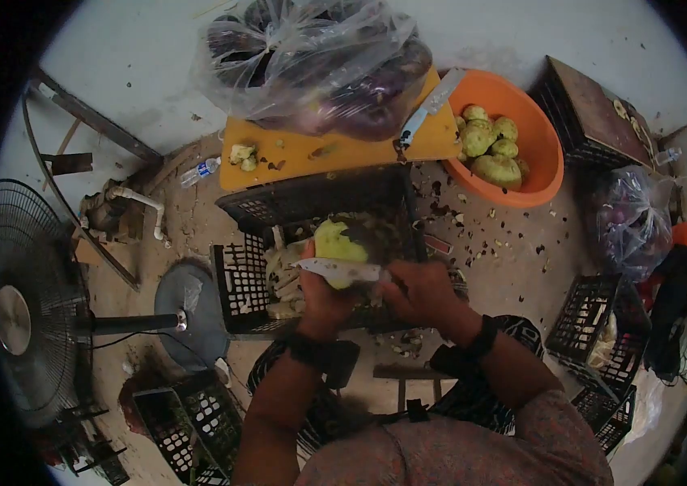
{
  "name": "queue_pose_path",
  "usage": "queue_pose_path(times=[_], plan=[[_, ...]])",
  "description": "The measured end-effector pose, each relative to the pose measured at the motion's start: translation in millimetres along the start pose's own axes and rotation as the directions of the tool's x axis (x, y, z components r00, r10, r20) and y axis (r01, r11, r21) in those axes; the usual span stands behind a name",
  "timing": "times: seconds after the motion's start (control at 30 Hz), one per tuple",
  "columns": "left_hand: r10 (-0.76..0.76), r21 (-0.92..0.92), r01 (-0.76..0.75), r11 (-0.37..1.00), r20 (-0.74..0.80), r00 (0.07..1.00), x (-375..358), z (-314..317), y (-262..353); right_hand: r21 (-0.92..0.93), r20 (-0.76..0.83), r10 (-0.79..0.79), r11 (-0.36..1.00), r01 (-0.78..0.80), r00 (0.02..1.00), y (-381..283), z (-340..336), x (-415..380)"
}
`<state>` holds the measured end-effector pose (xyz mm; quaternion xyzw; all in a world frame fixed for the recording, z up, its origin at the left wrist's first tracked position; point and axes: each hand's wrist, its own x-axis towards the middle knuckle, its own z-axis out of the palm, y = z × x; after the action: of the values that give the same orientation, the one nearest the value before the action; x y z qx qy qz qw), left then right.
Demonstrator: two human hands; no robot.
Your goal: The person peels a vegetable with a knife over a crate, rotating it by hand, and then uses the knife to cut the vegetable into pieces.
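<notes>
My left hand [329,301] is wrapped round a partly peeled eggplant [335,240], yellow-green with a dark patch of skin on its right side. In my right hand [420,293] is the handle of a knife [342,268], whose broad pale blade lies across the eggplant and points left. Both hands are above a black plastic crate [238,279] that holds peelings and scraps. Part of the eggplant is hidden behind the blade and my left fingers.
A yellow board [295,162] bears a clear bag of dark purple eggplants [359,101] and another knife [432,107]. At its right stands an orange basin [550,166] of peeled yellow-green pieces. A fan [23,320] is at left; more crates [598,324] stand at right.
</notes>
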<state>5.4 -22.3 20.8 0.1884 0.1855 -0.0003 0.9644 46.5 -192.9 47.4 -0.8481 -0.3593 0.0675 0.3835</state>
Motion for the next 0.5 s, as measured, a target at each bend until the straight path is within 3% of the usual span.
queue_pose_path(times=[0.2, 0.27, 0.37, 0.5], plan=[[0.001, 0.003, -0.001, 1.0, -0.005, 1.0, 0, -5, -1, 0.011, 0.081, 0.045, 0.999, -0.046, 0.996, 0, -7, 2], [-0.016, 0.03, 0.017, 0.999, -0.049, 0.999, -4, 1, 0, 0.032, -0.005, 0.042, 0.999, -0.042, 0.999, 3, -5, 1], [0.006, 0.077, -0.002, 0.997, -0.051, 0.999, -6, 8, 1, 0.053, -0.009, 0.013, 0.999, -0.013, 1.0, 0, -11, 2], [0.0, 0.022, 0.0, 1.0, 0.027, 1.0, -5, -1, 3, 0.038, 0.041, -0.014, 0.999, 0.013, 0.999, 4, -15, 1]])
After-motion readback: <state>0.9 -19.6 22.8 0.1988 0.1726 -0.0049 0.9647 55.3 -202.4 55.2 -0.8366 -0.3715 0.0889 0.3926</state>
